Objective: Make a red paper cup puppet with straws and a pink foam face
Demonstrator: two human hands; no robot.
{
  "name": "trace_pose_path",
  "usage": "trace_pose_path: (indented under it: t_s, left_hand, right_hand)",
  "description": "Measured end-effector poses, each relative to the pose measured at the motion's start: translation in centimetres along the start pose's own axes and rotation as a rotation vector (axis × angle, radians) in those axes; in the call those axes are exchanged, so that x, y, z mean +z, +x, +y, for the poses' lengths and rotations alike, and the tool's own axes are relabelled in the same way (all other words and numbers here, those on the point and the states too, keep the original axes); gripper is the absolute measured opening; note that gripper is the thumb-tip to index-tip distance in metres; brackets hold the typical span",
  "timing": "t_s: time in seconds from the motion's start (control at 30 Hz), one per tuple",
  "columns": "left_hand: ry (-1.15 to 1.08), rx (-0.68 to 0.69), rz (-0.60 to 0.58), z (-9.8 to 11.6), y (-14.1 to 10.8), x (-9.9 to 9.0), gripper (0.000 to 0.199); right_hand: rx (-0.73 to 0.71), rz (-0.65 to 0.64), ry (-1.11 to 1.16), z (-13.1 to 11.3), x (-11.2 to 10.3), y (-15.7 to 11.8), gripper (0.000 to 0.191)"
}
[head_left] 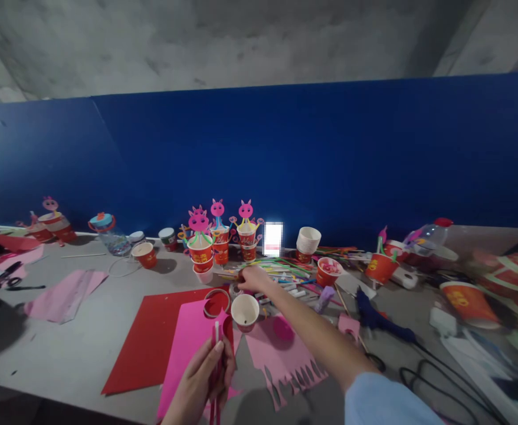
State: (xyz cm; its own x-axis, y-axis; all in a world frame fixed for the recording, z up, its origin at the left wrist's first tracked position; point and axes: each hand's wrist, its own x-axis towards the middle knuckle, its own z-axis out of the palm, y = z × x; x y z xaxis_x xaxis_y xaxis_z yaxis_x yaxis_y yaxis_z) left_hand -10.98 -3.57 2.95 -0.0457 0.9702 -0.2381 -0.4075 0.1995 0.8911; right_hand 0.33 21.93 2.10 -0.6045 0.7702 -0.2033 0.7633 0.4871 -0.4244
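My left hand point(210, 375) is closed around a few slim pink-and-white sticks point(217, 333) held upright over the bright pink paper point(186, 348); their exact kind is unclear. Stretched forward across the table, my right hand point(254, 279) points down with bent fingers at the near left of a pile of coloured sticks point(285, 268). What its fingertips grip is too small to make out. Between the hands stands an open white-lined paper cup point(245, 311), beside a roll of tape point(217, 303). Fringed light pink paper point(285, 354) lies under my right forearm.
Red paper cups point(201, 257) topped with pink paper faces stand at the back. A blue glue gun point(383, 319) and its cord lie at right, near stacked cups point(471, 301). Scissors point(9, 277) and a clear bottle point(111, 233) are at left. A blue panel point(259, 159) rises behind.
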Motion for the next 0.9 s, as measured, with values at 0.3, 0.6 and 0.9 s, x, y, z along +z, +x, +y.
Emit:
trace_pose_path:
  t_s: [0.3,0.6,0.9]
  left_hand:
    - [-0.025,0.112,0.027,0.1,0.4,-0.4,0.042]
    - [0.038,0.270,-0.125,2.0,1.3,3.7,0.035]
    - [-0.025,0.066,-0.203,-0.1,2.0,8.7,0.039]
  right_hand:
    - [0.046,0.103,0.452,2.5,-4.1,-3.0,0.028]
    - [-0.069,0.012,0.831,1.2,-2.7,-16.7,0.015]
    - [0.019,0.108,0.961,1.5,0.8,-21.5,0.022]
